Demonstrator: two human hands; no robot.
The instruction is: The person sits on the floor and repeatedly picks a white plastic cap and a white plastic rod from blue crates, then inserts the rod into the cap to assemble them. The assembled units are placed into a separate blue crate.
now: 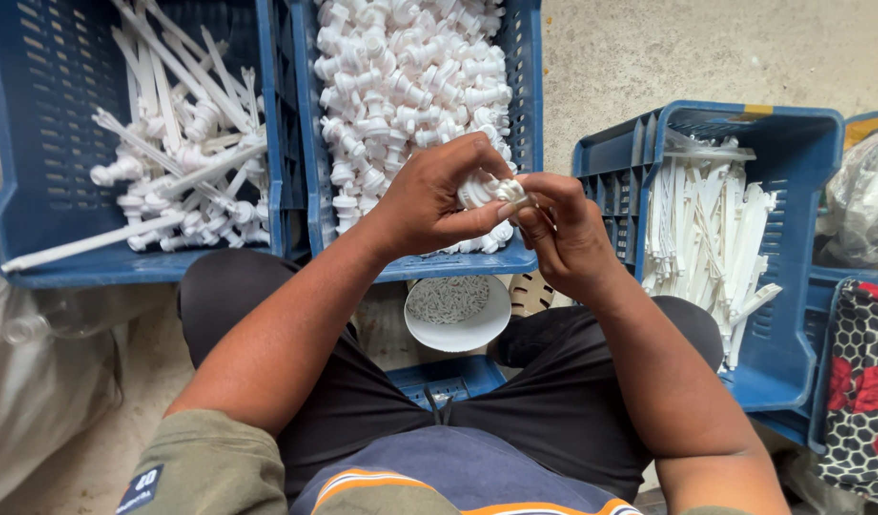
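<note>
Left hand (pixel 429 200) is gripping a white pump head (pixel 479 189) while right hand (pixel 563 229) is pinching its small insert (pixel 513 202), which, judging by that fingertip hold, could slip into the middle crate (pixel 525 76).

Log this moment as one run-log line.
left hand: grips white plastic cap | right hand: pinches small part at cap | below: white bowl
</note>
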